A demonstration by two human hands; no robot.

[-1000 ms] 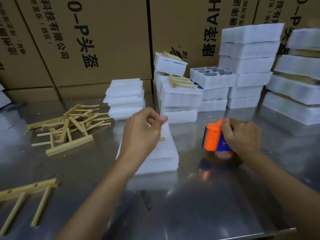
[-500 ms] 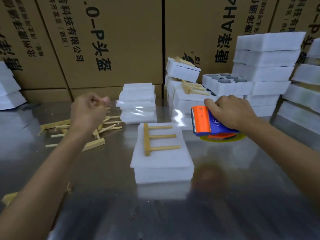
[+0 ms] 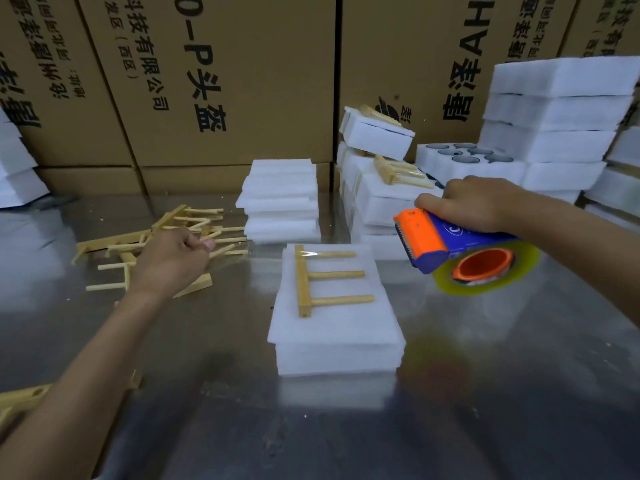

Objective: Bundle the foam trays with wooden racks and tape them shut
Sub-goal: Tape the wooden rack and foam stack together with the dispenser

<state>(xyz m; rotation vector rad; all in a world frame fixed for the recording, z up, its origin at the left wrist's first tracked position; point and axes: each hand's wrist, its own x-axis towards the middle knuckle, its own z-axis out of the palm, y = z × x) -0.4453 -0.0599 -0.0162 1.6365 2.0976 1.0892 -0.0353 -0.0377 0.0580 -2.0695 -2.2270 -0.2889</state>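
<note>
Rack [image 3: 323,279] spine front-to-back, three pegs pointing right.

The left hand [image 3: 173,258] hides part of the loose rack pile [image 3: 166,237]; its fingertips curl out of sight.

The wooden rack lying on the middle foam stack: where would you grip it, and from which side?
Pinch the wooden rack by its thick crossbar, coming from above on the left side. It lies flat on the foam stack, prongs pointing right, so the bar's edges are exposed.

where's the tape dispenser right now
In the head view, the tape dispenser is gripped in the right hand, held right of the foam stack carrying the wooden rack.
</note>
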